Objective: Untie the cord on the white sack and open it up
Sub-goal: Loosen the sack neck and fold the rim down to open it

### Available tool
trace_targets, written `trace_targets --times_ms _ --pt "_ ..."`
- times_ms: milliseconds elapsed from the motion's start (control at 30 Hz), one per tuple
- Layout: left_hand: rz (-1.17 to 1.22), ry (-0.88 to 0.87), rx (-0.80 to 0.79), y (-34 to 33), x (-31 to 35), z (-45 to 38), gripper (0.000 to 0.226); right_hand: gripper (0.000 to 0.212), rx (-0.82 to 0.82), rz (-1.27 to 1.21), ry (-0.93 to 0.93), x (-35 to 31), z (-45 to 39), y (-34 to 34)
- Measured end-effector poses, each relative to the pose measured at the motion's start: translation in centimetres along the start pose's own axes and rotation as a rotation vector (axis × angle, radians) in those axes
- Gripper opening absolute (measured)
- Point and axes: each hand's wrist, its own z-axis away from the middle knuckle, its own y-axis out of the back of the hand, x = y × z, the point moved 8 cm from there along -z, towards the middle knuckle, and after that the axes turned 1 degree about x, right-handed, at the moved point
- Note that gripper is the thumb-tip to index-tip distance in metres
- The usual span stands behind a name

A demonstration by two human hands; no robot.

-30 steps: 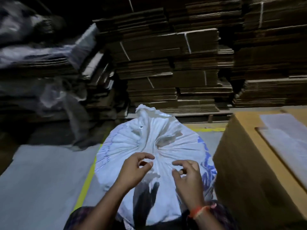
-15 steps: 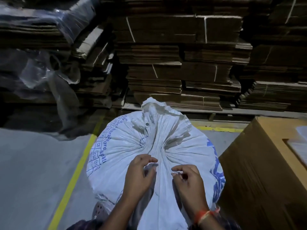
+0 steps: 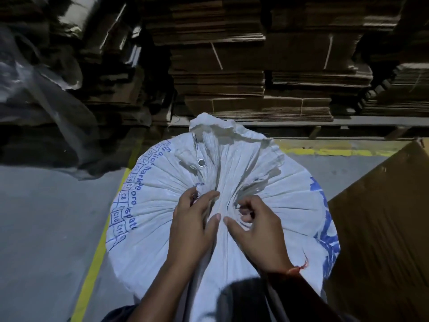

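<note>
At the white sack's (image 3: 232,182) gathered neck, both hands (image 3: 192,226) (image 3: 260,231) pinch folds; cord hidden.

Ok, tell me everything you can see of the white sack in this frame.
The white sack looks like woven plastic, printed in blue with text and a numbered grid on its left and blue marks on its right. Its top is gathered into radiating pleats at a tight neck, with a metal eyelet and a loose crumpled mouth beyond. It stands full and rounded on the grey floor beside a cardboard box. The left hand and right hand work at the neck; the cord isn't clearly visible.
</note>
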Motion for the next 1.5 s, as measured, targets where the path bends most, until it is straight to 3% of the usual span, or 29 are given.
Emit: trace_targets --times_ms 100,267,400,667,967,1167,1333,1500 --pt "-0.074 -0.031 0.035 0.1 -0.2 0.0 0.043 0.035 -0.04 -0.013 0.008 0.0 0.6 -0.1" --pt "-0.08 0.025 0.19 1.6 -0.8 1.9 0.027 0.036 0.052 -0.069 0.08 -0.5 2.6 3.0" --pt "0.046 0.116 0.29 3.3 -0.3 4.1 0.016 0.035 0.108 -0.142 0.022 0.8 4.8 5.6" --pt "-0.048 0.01 0.108 2.5 1.6 3.9 0.03 0.044 0.059 -0.168 0.14 -1.1 6.5 6.1" --pt "-0.11 0.16 0.073 2.2 0.6 1.0 0.043 0.043 0.03 -0.305 -0.022 -0.4 4.7 4.6" --pt "-0.102 -0.019 -0.015 1.9 0.1 -0.5 0.063 0.058 -0.114 -0.279 0.061 -0.9 3.1 2.2" --pt "-0.247 -0.314 -0.094 0.5 1.7 -0.9 0.059 0.041 -0.092 -0.159 0.043 -1.3 1.2 1.6" --pt "-0.247 -0.388 0.066 3.2 1.9 -0.8 0.05 0.035 -0.004 -0.097 0.032 0.0 1.2 2.9"
